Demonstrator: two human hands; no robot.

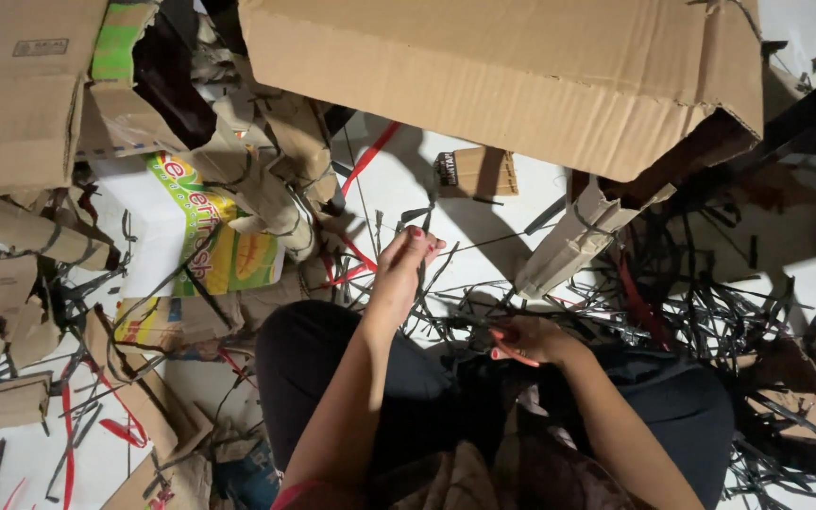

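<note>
My left hand (401, 266) is raised over the white floor, fingertips pinched on a thin black strap strip (446, 250) that runs off to the right. My right hand (528, 340) rests low near my knee, fingers curled on black strap strips from the tangled pile (701, 316). Both hands sit just in front of my legs in dark trousers (323, 378). A large open cardboard box (521, 71) lies beyond the hands.
Flattened and rolled cardboard pieces (11, 104) crowd the left side, with a white, green and yellow printed carton (214, 236). Red strap strips (370, 156) lie scattered on the floor. A small brown cardboard scrap (479, 172) sits beyond my left hand.
</note>
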